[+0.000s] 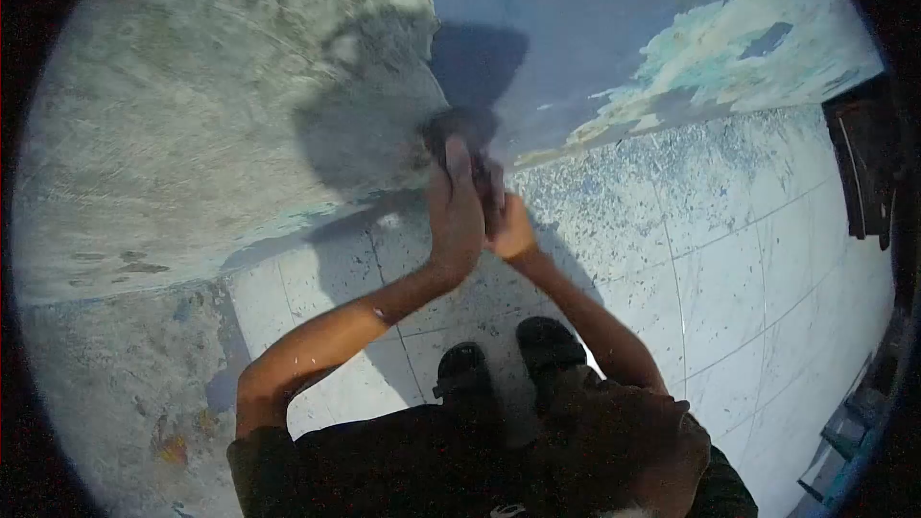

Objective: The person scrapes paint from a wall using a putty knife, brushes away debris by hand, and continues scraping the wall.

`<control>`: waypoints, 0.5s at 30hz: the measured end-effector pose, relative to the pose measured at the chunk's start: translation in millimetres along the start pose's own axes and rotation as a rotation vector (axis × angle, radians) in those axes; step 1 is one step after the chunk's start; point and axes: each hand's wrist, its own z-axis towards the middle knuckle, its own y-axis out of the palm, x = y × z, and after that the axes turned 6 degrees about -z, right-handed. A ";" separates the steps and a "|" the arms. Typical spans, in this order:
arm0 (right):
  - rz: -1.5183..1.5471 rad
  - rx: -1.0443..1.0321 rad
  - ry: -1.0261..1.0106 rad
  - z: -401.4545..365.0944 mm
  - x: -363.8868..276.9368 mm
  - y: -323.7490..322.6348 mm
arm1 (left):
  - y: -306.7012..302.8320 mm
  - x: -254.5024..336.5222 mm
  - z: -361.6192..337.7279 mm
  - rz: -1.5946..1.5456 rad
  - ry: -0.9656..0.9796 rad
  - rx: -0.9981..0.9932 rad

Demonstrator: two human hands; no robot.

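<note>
**Two hands are steadying a dark tool at the paint's edge**

The dark tool (453, 125) is sitting at twelve o'clock, against or very near the wall, where bare plaster (182, 125) toward ten is meeting blue paint (576, 29) toward one. The left hand (455, 230) is lying along its near side, fingers mostly pressed together and pointing up. The right hand (515, 228) is closing around the lower end at about one; blur is hiding its separate fingers. The body is looking rigid and probably fairly weighty, so a two-handed hold, one on the flank and one on the lower end, is seeming soundest. Slipperiness is impossible to tell. Paint flakes (662, 158) are speckling the tiled floor (734, 302) toward two.
</note>
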 end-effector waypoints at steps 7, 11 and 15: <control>-0.156 -0.161 -0.125 -51.7 59.8 19.4 | -7.9 -35.7 2.6 -0.081 -0.104 0.050; 0.019 -0.138 0.064 -36.9 34.9 14.2 | -7.7 -23.7 3.3 -0.101 -0.125 0.047; 0.076 -0.220 0.212 -31.7 11.3 5.7 | -5.0 -16.2 2.3 -0.163 -0.105 0.036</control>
